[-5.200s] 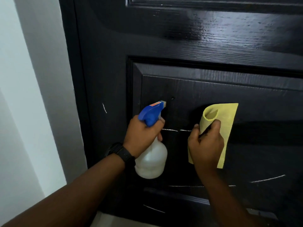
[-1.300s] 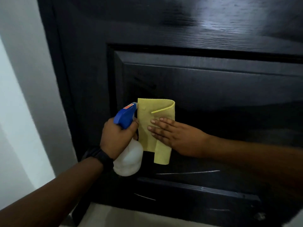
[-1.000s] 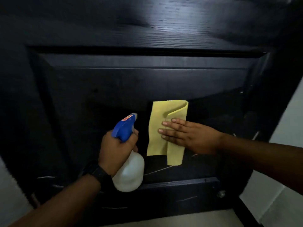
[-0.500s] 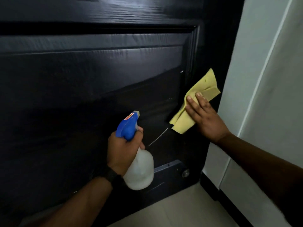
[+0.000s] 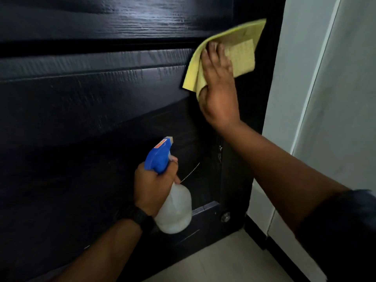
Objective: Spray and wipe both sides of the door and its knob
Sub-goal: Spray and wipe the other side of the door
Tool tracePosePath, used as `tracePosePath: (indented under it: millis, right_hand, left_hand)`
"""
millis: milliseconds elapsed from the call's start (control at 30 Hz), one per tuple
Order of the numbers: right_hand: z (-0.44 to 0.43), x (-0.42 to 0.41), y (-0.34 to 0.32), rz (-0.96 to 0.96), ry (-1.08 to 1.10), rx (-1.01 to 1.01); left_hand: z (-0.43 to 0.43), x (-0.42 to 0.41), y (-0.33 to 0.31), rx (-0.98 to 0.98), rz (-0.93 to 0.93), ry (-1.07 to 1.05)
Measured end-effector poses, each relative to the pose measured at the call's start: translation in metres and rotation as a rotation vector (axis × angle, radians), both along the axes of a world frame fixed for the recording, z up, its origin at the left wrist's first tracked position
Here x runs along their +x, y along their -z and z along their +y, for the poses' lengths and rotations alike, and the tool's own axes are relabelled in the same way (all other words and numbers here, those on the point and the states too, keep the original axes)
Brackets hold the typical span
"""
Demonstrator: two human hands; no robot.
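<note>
Head view. Editor: How far along was the job?
Reporter: Partway, I'd judge. This face of the black door [image 5: 101, 119] was under the cloth; knob and far side were unseen.
Editor: The hands?
Reporter: At one o'clock, the right hand [image 5: 219, 94] pressed a yellow cloth [image 5: 242, 51] flat-fingered to the door. At six, the left hand [image 5: 154, 186] gripped the spray bottle [image 5: 173, 210].

The door [image 5: 91, 102] is seen black, with a fine wood-grain pattern. The cloth [image 5: 242, 51] is yellow. The spray bottle [image 5: 173, 208] is coloured blue above and milky white below, and a small red label [image 5: 160, 143] is carried on the blue. The wall [image 5: 335, 98] is painted pale grey-white.
</note>
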State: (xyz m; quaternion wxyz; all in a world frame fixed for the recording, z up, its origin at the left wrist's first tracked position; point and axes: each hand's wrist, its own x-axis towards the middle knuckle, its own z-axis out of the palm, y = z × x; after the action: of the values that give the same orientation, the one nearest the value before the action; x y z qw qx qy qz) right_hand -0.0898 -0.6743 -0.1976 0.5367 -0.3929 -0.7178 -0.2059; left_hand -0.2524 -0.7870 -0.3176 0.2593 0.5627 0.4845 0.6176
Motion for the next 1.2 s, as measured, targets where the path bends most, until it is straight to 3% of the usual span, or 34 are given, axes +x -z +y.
tracePosePath:
  millis: [167, 267, 333, 400, 500, 533, 567, 733, 833, 1200]
  right_hand:
    - [0.007, 0.043, 0.07, -0.182, 0.052, -0.063]
    - [-0.005, 0.079, 0.144, -0.404, 0.075, -0.217]
    - [-0.016, 0.102, 0.195, -0.394, 0.111, -0.404]
    - [-0.031, 0.114, 0.235, -0.028, 0.164, -0.706]
    - [-0.043, 0.11, 0.251, 1.106, 0.143, -1.089]
    - [-0.047, 0.105, 0.249, 1.355, 0.082, -1.147]
    - [-0.049, 0.099, 0.241, 1.434, 0.037, -1.158]
    - [-0.027, 0.071, 0.177, 1.233, 0.075, -0.864]
    - [-0.006, 0.065, 0.144, 1.22, 0.044, -0.733]
    - [-0.006, 0.087, 0.156, 1.264, -0.236, -0.778]
  left_hand:
    - [0.007, 0.007, -0.011, -0.01, -0.007, 0.006]
    - [0.013, 0.012, -0.012, -0.023, 0.008, -0.011]
    - [0.016, 0.017, -0.012, -0.021, 0.012, -0.002]
    - [0.018, 0.022, -0.011, -0.015, 0.021, 0.0]
    - [0.023, 0.031, -0.007, -0.02, 0.038, 0.002]
    - [0.024, 0.035, -0.005, -0.027, 0.047, 0.006]
    - [0.026, 0.04, -0.003, -0.035, 0.056, 0.012]
    - [0.039, 0.064, 0.011, -0.083, 0.125, 0.043]
    - [0.049, 0.078, 0.017, -0.107, 0.148, 0.075]
    - [0.074, 0.11, 0.029, -0.249, 0.308, 0.048]
